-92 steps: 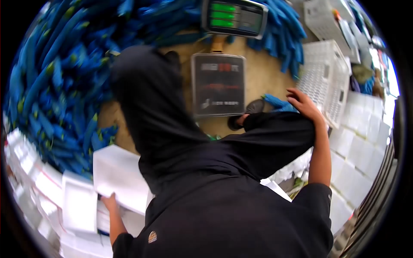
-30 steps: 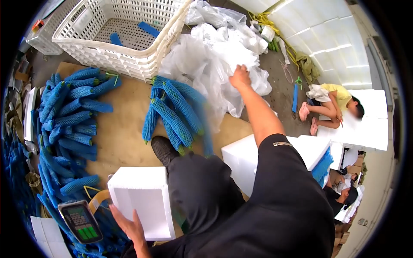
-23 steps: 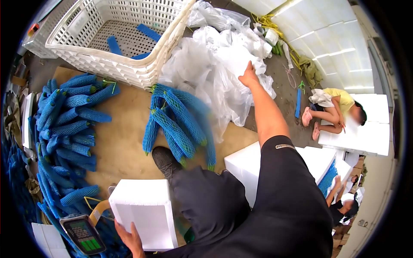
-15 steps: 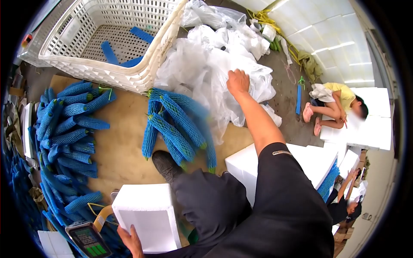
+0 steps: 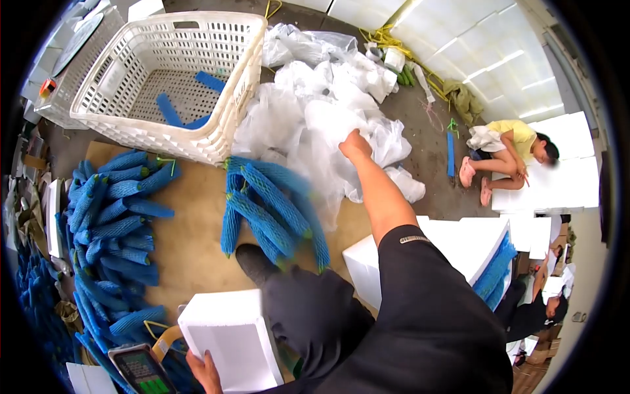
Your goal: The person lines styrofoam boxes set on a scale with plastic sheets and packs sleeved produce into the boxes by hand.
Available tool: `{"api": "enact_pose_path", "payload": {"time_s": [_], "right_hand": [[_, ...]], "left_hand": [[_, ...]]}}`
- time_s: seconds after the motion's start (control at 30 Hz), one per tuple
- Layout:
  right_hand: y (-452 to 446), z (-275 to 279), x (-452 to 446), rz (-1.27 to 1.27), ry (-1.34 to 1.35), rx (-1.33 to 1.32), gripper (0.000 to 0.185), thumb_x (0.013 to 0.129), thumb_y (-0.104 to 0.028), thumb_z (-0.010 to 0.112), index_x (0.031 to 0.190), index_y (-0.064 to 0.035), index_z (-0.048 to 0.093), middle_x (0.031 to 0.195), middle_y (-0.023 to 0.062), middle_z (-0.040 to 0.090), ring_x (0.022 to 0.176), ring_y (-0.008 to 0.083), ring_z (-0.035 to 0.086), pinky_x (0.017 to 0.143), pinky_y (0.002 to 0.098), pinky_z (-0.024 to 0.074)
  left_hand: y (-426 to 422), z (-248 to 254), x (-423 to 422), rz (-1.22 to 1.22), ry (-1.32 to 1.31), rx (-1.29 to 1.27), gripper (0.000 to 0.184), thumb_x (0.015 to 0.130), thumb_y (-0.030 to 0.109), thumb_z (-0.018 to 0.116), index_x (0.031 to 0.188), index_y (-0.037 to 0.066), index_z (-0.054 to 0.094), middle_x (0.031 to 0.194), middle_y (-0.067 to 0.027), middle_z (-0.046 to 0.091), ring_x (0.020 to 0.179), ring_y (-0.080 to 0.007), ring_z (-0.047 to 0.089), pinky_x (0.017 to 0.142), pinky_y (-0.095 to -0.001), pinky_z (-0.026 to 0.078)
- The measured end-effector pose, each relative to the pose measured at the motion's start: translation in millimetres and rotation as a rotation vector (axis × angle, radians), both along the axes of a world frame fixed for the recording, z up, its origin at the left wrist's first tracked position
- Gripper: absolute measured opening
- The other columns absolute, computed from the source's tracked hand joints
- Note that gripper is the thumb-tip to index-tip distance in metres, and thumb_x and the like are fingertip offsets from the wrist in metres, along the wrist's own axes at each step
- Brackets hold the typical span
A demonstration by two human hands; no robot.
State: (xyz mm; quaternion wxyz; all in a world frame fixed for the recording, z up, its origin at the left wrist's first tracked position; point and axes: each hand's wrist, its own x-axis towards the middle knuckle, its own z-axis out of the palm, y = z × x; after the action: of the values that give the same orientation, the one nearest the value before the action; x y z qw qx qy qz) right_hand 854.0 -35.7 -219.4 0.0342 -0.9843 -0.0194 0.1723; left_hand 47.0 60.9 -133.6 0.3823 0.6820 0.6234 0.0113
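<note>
My right hand point(image 5: 356, 146) is closed at the pile of clear plastic bags point(image 5: 328, 125), its fingers curled on the thin film. My left hand point(image 5: 206, 372) grips the near left edge of a white foam box point(image 5: 230, 308), whose open side faces me. Beside that box, at the lower left, stands a scale display point(image 5: 139, 369) on a yellow post. Several long vegetables in blue foam nets point(image 5: 262, 207), green at their tips, lie on the brown board in front of my foot. A larger heap of the same netted vegetables point(image 5: 118, 230) is at the left.
A white plastic crate point(image 5: 216, 141) holding a few blue nets stands at the top left. To my right is a white foam box point(image 5: 459, 246) with blue-netted contents. A person in yellow point(image 5: 518, 148) sits farther right; another in black point(image 5: 531, 315) is below. Foam boxes line the wall.
The view has shifted and turned slightly. My right hand remains at the plastic bags, now with the fist turned and drawn a little toward me. My left hand stays on the foam box.
</note>
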Motion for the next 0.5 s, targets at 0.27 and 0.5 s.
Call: {"api": "enact_pose_path", "payload": {"time_s": [0.27, 0.5], "right_hand": [[-31.9, 7.9, -32.8, 0.728, -0.349, 0.088, 0.034, 0.086, -0.035, 0.076, 0.107, -0.0088, 0.080, 0.133, 0.0149, 0.068, 0.126, 0.0343, 0.062, 0.105, 0.0471, 0.0495], [1.9, 5.4, -58.1, 0.397, 0.071, 0.523, 0.046, 0.081, -0.036, 0.072, 0.114, -0.0027, 0.076, 0.106, 0.0209, 0.079, 0.105, 0.0350, 0.075, 0.092, 0.0458, 0.0574]], "left_hand": [[-33.6, 13.1, -38.0, 0.103, 0.065, -0.057, 0.056, 0.087, 0.011, 0.076, 0.138, -0.003, 0.057, 0.125, -0.0219, 0.069, 0.116, -0.0337, 0.069, 0.104, -0.0421, 0.052], [-71.4, 23.7, -83.2, 0.141, 0.290, -0.278, 0.065, 0.084, 0.037, 0.082, 0.136, 0.003, 0.064, 0.123, -0.0231, 0.075, 0.117, -0.0390, 0.071, 0.102, -0.0448, 0.054]]}}
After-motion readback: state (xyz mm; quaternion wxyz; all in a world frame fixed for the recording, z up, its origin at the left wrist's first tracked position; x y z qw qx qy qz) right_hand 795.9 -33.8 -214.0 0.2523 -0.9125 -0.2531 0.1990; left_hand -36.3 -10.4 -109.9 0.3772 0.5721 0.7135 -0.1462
